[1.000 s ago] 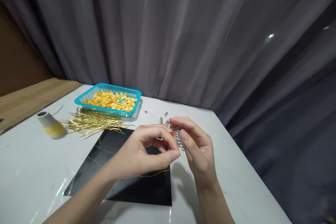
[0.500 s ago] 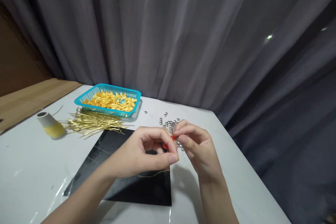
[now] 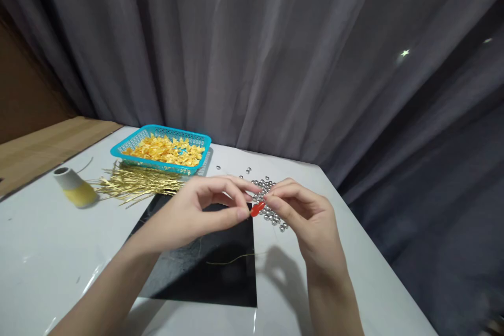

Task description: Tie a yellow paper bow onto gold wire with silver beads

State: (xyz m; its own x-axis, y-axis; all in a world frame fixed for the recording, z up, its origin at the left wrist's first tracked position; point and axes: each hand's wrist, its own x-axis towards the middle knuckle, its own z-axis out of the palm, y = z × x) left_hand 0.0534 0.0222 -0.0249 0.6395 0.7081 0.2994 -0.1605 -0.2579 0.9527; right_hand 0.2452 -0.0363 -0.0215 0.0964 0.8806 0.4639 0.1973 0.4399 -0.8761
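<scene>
The left hand point(image 3: 197, 215) and right hand point(image 3: 303, 215) meet just right of centre, both curled into a pinch with the other fingers loosely bent. Between the fingertips sits a small red oval piece point(image 3: 257, 209), apparently held by both hands, though it is too small to tell whether it is a bead or how firmly each side grips it. Just beyond and under the right fingers lies a cluster of silver beads point(image 3: 268, 197) on the white table point(image 3: 51, 241), with a few strays farther toward the top of the table. Below the hands lies a black sheet point(image 3: 220, 278), with a thin gold thread point(image 3: 230, 258) across it. At upper left stands a turquoise plastic basket point(image 3: 157, 129) full of yellow paper pieces point(image 3: 165, 149). In front of it lie gold strips point(image 3: 137, 184), and to their left a yellow thread spool point(image 3: 74, 189) rests on its side.
</scene>
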